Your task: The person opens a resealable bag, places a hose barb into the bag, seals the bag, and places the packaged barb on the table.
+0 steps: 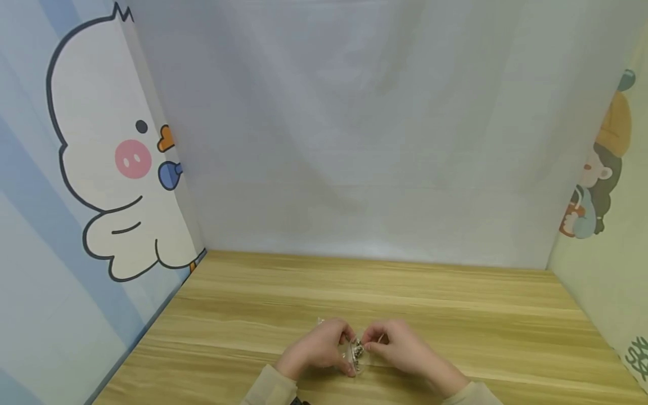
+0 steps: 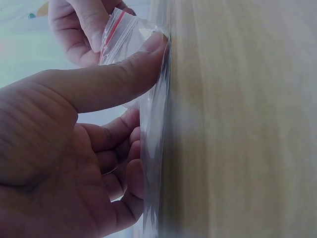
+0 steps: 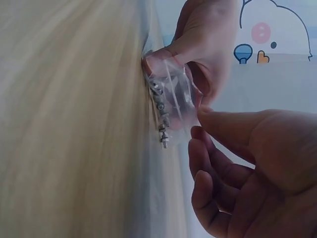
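Low in the middle of the head view, my left hand [image 1: 321,344] holds a small clear zip bag with its thumb and fingers. Across from it my right hand [image 1: 402,347] pinches the bag's edge between thumb and index finger. The zip bag [image 2: 130,37] has a red line along its mouth in the left wrist view, with the left thumb lying over the plastic. Several small metal screws [image 3: 161,106] show in a line along the bag [image 3: 181,101] in the right wrist view. The right hand's other fingers are curled in beside the bag.
Both hands work close over a wood-grain table [image 1: 455,298]. A plain grey-white cloth [image 1: 354,140] hangs behind it. Printed panels stand at both sides, with a white duck [image 1: 101,101] on the left and a cartoon child [image 1: 589,191] on the right.
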Demonstrator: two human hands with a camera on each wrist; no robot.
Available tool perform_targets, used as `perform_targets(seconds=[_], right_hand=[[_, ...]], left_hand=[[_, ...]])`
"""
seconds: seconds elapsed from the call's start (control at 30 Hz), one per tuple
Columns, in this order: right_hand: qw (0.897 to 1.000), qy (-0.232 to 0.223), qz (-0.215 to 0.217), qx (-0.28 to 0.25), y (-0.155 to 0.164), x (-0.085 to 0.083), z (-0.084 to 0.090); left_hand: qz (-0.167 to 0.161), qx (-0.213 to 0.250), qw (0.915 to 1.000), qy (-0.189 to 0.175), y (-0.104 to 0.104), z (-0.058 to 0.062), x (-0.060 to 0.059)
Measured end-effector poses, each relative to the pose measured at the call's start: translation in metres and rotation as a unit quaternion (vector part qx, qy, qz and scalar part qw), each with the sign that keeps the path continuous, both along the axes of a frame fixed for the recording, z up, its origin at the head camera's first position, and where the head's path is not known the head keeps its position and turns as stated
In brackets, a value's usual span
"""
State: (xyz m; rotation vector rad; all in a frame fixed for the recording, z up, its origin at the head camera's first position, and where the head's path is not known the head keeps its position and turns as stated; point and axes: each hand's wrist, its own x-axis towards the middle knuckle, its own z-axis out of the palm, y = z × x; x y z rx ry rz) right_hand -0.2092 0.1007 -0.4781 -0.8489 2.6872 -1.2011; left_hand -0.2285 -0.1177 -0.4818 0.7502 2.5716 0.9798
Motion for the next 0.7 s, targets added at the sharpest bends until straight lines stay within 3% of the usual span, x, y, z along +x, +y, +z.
perform_targets(seconds=[0.37,0.7], right_hand=[[0.995,-0.046,0.087,0.025,0.003,0.017,-0.002],[0.995,-0.061,0.083,0.008,-0.001,0.020,-0.005]], left_hand=[[-0.001,-0.004,1.0000,0.002,-0.001,-0.001,0.002],[-0.007,-0.002,0.9999,0.008,-0.003,-0.001,-0.001]])
